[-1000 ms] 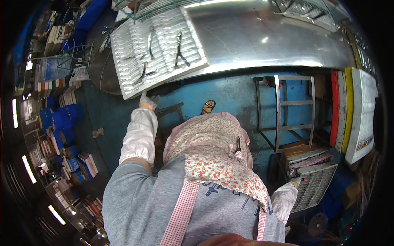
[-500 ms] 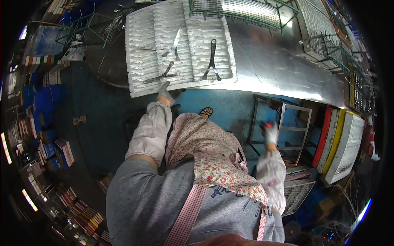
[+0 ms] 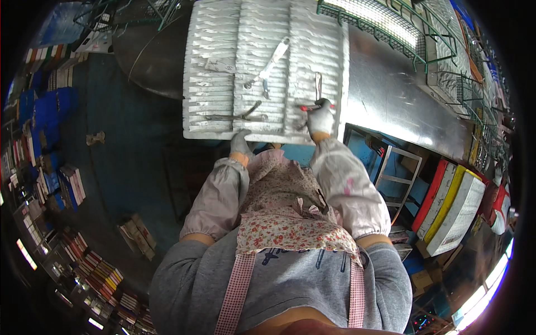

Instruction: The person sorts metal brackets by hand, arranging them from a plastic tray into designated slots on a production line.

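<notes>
My left hand [image 3: 242, 144], in a grey glove, grips the near edge of a white ridged tray [image 3: 262, 137]. My right hand [image 3: 320, 118], also gloved and with red patches by the fingers, is over the tray's near right part. Its fingers close on a Y-shaped metal piece [image 3: 318, 84]. The slotted handle sticks out beyond the hand; the forked end is hidden or blurred. Two more Y-shaped metal pieces lie on the ridges: one [image 3: 243, 116] close to my left hand, another [image 3: 271, 67] farther up the middle.
The tray lies on a shiny metal table [image 3: 385, 84]. Green wire baskets [image 3: 379, 28] stand at the far right. A metal frame stool [image 3: 399, 176] is below the table edge, beside stacked red, yellow and white trays [image 3: 446, 209]. Blue bins [image 3: 44, 106] line the left.
My right hand has swung up from beside the stool onto the tray and taken hold of the right-hand Y-shaped piece. My left hand stays at the tray edge. The view has shifted.
</notes>
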The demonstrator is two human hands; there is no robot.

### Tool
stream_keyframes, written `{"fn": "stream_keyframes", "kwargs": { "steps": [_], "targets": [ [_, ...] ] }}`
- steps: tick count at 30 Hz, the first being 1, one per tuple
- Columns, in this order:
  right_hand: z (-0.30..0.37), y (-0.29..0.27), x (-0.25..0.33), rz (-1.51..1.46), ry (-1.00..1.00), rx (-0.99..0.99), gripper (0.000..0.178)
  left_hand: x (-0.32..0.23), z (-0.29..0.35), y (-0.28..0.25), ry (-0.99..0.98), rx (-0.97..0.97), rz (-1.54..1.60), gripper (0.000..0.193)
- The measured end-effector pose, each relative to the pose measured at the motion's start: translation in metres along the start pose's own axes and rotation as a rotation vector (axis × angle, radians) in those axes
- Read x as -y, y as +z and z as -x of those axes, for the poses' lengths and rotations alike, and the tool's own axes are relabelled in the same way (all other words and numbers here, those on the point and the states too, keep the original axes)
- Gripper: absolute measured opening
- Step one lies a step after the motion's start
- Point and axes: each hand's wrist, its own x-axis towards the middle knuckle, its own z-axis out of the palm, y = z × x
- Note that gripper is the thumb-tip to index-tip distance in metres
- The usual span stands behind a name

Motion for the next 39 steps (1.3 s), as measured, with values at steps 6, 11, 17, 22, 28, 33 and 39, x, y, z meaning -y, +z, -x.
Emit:
{"fn": "stream_keyframes", "kwargs": {
  "steps": [6, 11, 17, 22, 28, 33, 39],
  "targets": [
    [0.018, -0.048, 0.004, 0.100, -0.262, -0.064, 0.025, 0.025, 0.009, -0.049, -0.085, 0.127, 0.007, 0.029],
    [-0.013, -0.067, -0.044, 0.065, -0.210, -0.188, 0.049, 0.017, 0.034, -0.028, -0.215, 0.170, 0.038, 0.030],
    [0.021, -0.067, -0.154, 0.019, 0.202, -0.184, 0.054, 0.004, 0.012, -0.033, -0.222, 0.170, 0.067, 0.038],
    [0.053, -0.012, -0.223, -0.217, 0.182, -0.017, 0.056, -0.011, 0.017, -0.026, -0.252, 0.167, -0.020, 0.052],
    [0.055, 0.019, -0.266, -0.459, 0.430, -0.017, 0.108, -0.035, -0.038, -0.053, -0.267, 0.401, -0.348, 0.041],
    [0.059, 0.021, -0.234, -0.890, 0.465, 0.089, 0.102, -0.114, 0.022, 0.007, 0.352, 0.015, -1.860, 0.045],
    [0.064, 0.008, -0.236, -0.953, 0.335, 0.107, 0.073, -0.174, -0.033, 0.122, 1.997, 0.000, -2.205, 0.039]
  ]
}}
